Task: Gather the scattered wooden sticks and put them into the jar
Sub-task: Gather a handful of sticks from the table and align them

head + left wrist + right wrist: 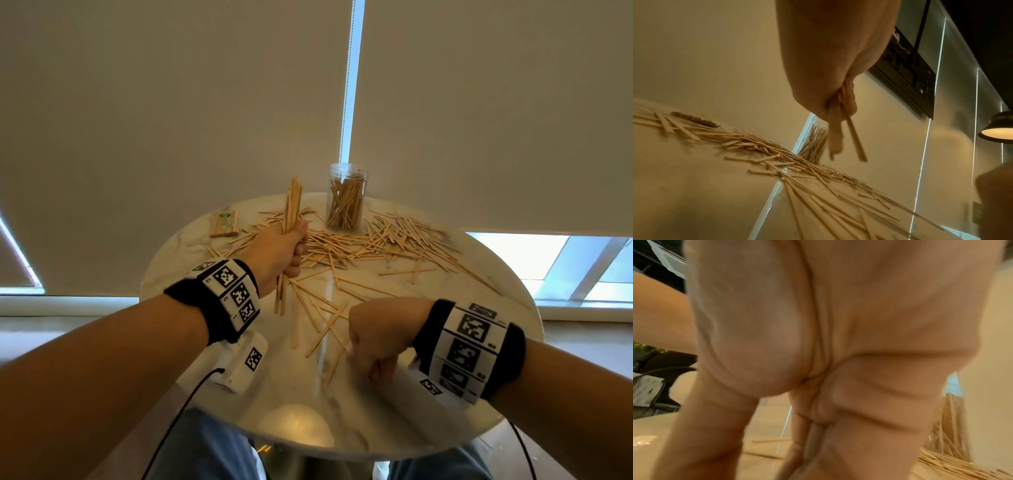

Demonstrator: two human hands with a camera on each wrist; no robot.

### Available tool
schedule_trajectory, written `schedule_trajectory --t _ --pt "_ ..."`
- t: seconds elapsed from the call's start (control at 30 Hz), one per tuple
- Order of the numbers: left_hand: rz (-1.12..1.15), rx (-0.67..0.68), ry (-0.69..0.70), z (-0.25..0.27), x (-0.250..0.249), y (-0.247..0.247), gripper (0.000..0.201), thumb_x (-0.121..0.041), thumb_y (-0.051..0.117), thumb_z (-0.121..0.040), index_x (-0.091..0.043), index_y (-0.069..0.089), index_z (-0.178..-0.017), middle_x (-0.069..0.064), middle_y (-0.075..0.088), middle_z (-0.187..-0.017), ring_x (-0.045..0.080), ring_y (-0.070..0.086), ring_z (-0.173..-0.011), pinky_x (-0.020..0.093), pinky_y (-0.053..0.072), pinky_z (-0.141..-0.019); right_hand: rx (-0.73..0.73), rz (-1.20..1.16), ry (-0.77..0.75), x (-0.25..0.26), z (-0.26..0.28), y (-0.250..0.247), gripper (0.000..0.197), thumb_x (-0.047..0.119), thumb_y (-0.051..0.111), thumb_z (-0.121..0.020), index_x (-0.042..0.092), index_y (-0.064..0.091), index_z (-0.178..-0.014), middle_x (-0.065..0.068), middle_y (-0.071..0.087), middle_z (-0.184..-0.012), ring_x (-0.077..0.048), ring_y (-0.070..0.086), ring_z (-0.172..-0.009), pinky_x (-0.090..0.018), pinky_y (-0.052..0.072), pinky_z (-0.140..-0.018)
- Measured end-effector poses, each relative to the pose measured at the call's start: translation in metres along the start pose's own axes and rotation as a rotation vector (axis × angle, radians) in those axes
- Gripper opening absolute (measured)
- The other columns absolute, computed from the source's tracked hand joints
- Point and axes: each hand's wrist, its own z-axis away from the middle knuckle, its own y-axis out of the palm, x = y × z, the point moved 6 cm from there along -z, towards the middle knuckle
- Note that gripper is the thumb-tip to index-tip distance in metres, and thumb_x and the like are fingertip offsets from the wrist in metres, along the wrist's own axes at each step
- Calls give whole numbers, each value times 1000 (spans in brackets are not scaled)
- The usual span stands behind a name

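Left hand (279,251) fist-grips an upright bundle of flat wooden sticks (292,205); clear plastic jar (346,195) beyond its knuckles; right hand (376,337) fingers point down onto scattered sticks (329,325), grasp unclear

A round marble table (496,308) bears scattered wooden sticks (376,240), a jar (346,197), a packet (224,224).

Right hand (376,337) fingertips are tucked under it, so can't tell if they're pinching a stick; the right wrist view is just blurry palm.
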Motion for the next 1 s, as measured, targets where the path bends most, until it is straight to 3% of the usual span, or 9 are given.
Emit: schedule_trajectory --t 0.1,0.27,0.4,0.5,0.57,0.67,0.73,0.9,1.0 --pt "20 65 -16 5 2 10 27 -31 46 -106 -12 51 -88 0 47 -60 9 31 -44 20 30 -39 -105 110 67 -15 -7 -12 20 13 62 -82 9 67 -63 -1 69 -61 -9 57 -49 -16 45 -48" --pt "-20 34 -31 6 6 20 28 -31 45 -106 -8 58 -94 13 76 -91 23 74 -78 34 60 -64 -387 -222 71 -44 -19 -61 23 22 63 -92 3 77 -93 -6 79 -84 -17 75 -78 -35 61 -86" --pt "-18 55 -34 5 5 32 32 -31 45 -107 -5 63 -108 17 74 -109 32 73 -100 45 58 -86 -761 -736 -120 -50 -5 -110 13 12 68 -92 0 72 -91 -11 77 -81 -18 74 -70 -26 60 -64" --pt "33 159 -39 9 1 50 31 -31 43 -107 -9 63 -113 12 74 -90 26 70 -73 40 58 -73 -902 -878 -235 -41 4 -130 10 11 71 -90 1 70 -88 -11 76 -78 -14 71 -62 -25 56 -61" --pt "43 168 -27 9 -2 57 27 -34 43 -107 -13 60 -105 1 55 -66 12 47 -51 28 48 -51 -885 -861 -277 -33 4 -138 12 13 71 -90 1 70 -90 -11 75 -79 -14 70 -64 -27 58 -62" --pt "-58 159 -8 7 -4 58 33 -46 47 -102 -15 51 -91 -7 37 -58 7 30 -46 21 29 -43 -1019 -866 -295 -30 11 -159 22 27 61 -98 7 67 -103 -11 73 -94 -17 70 -80 -41 62 -78" --pt "-143 201 0 7 -5 59 36 -50 51 -99 -18 44 -84 -7 36 -57 8 28 -46 21 26 -42 -1175 -848 -293 -28 26 -175 28 38 48 -101 16 61 -115 -1 67 -106 -16 64 -96 -39 56 -85" --pt "-163 260 16 6 -11 69 16 -32 52 -103 -20 43 -97 -8 40 -52 8 33 -43 24 32 -41 -701 -273 -274 12 6 -160 42 36 38 -107 10 70 -107 0 68 -98 -17 63 -90 -27 46 -76" --pt "-150 209 33 2 -17 63 21 -28 48 -105 -15 45 -89 -7 40 -53 8 32 -44 23 30 -41 -769 -416 -322 9 -2 -155 43 49 39 -105 18 64 -121 3 66 -111 -14 61 -103 -32 47 -91"
